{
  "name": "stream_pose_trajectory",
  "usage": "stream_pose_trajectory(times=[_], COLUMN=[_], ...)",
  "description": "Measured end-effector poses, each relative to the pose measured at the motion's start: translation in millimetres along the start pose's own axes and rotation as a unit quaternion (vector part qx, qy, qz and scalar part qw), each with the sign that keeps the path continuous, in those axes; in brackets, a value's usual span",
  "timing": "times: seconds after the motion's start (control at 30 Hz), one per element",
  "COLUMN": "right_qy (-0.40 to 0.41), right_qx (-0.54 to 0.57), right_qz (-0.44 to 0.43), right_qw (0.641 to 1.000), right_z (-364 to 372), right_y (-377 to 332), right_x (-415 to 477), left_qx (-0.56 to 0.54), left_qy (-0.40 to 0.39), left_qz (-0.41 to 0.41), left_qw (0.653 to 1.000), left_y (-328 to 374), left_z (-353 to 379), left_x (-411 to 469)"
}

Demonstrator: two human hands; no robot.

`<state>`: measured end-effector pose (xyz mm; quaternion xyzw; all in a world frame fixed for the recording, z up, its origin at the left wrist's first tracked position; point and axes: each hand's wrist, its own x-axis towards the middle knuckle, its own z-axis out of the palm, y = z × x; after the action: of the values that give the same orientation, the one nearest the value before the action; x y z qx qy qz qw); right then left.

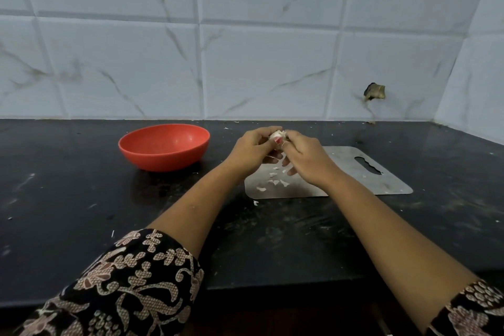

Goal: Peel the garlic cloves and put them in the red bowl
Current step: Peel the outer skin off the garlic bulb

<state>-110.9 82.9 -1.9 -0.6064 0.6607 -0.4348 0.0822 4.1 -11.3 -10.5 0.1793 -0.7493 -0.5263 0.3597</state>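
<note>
Nearest the camera, two patterned sleeves, the left sleeve (122, 289) and the right sleeve (474, 305), give way to bare forearms reaching forward over a dark countertop (81, 199). Further out lies a flat grey cutting board (354, 172), its handle slot to the right, with small white peel scraps (274, 181) scattered on its left part.

Above the board's far left corner the two hands meet. The left hand (253, 148) and the right hand (305, 158) both have their fingers curled in, pinching a small white piece of garlic (276, 136) between their fingertips, lifted off the board. Loose papery skin shows at its top. Its long axis cannot be told, since the fingers cover most of it.

The red bowl (163, 158) stands on the counter to the left of the hands, well apart from the board, and the left hand is the nearer one to it. No cloves show in the visible part of its inside, so the task looks to be at an early stage.

Behind everything rises a pale marbled tile wall (245, 63)
</note>
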Motion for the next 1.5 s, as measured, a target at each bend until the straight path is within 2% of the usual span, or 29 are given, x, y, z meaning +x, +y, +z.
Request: stream_pose_trajectory(times=[0.1, 0.27, 0.43, 0.57, 0.67, 0.83, 1.0, 1.07, 1.13, 1.27, 1.5], right_qy=[0.005, 0.045, 0.018, 0.013, 0.046, 0.021, 0.054, 0.065, 0.067, 0.026, 0.063], right_qx=[0.033, -0.014, 0.126, 0.134, 0.109, 0.189, 0.131, 0.084, 0.082, 0.136, 0.021], right_qz=[-0.018, -0.028, 0.031, 0.018, 0.005, 0.037, -0.001, -0.013, -0.007, 0.028, -0.014], right_qw=[0.999, 0.998, 0.991, 0.991, 0.993, 0.981, 0.99, 0.994, 0.994, 0.99, 0.998], right_z=[-1, 0, -1, -2, -2, -4, -5, -6, -6, -7, -13], right_y=[1, 3, 2, 4, 7, 7, 6, 4, 4, 5, 8], right_x=[0, 3, 3, 3, 4, 7, 5, 4, 4, 6, 5], left_qx=[-0.033, -0.05, -0.091, -0.113, -0.13, -0.139, -0.074, -0.07, -0.073, -0.062, -0.041], left_qy=[-0.013, -0.008, -0.026, -0.051, -0.056, -0.053, -0.039, -0.025, -0.025, -0.037, -0.078], left_qz=[0.002, 0.004, -0.024, -0.034, -0.034, -0.038, -0.009, -0.004, -0.007, -0.015, -0.012], left_qw=[0.999, 0.999, 0.995, 0.992, 0.989, 0.988, 0.996, 0.997, 0.997, 0.997, 0.996], left_y=[1, 3, 5, 8, 9, 9, 8, 9, 8, 7, 9], left_z=[-1, 3, -1, -5, -3, -4, -1, 1, 1, -2, -5], left_x=[0, -2, -3, -7, -6, -7, -7, -6, -6, -8, -8])
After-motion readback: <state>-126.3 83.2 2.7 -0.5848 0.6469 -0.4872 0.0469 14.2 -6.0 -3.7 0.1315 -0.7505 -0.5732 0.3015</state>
